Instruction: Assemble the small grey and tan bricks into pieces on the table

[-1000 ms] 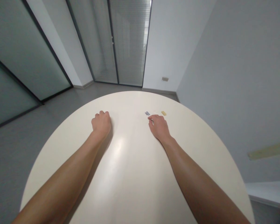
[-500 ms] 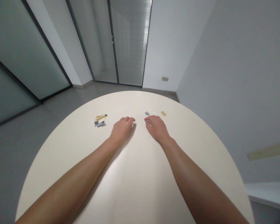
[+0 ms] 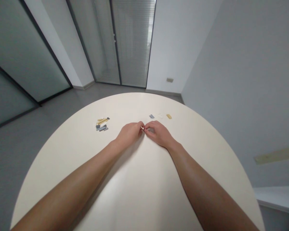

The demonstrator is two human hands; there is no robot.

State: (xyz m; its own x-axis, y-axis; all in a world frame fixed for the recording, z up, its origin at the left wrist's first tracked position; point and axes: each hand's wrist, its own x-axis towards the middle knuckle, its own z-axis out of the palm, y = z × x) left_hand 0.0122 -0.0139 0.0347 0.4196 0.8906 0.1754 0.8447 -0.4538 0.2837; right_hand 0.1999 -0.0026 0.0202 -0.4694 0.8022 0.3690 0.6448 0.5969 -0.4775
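My left hand (image 3: 131,133) and my right hand (image 3: 159,133) meet over the middle of the white table, their fingertips touching or nearly so. Both are closed in a pinch around something tiny, mostly hidden by the fingers; a small pale bit shows at the left fingertips. Just beyond my right hand lie a small grey-blue piece (image 3: 151,116), a faint white piece (image 3: 160,115) and a tan piece (image 3: 169,116). Off to the left of my left hand rests a loose pile of small yellow, grey and dark pieces (image 3: 102,124), which look like building bricks.
The round white table (image 3: 139,192) fills the lower view, its curved far edge close behind the pieces. Past it stand a glass partition (image 3: 132,45) with blinds, a frosted panel (image 3: 21,48) at left and a plain wall (image 3: 243,80) at right.
My two hands have come together, the left moving right and the right slightly left, so the gap between their fingertips has closed. The pieces on the table lie as before.
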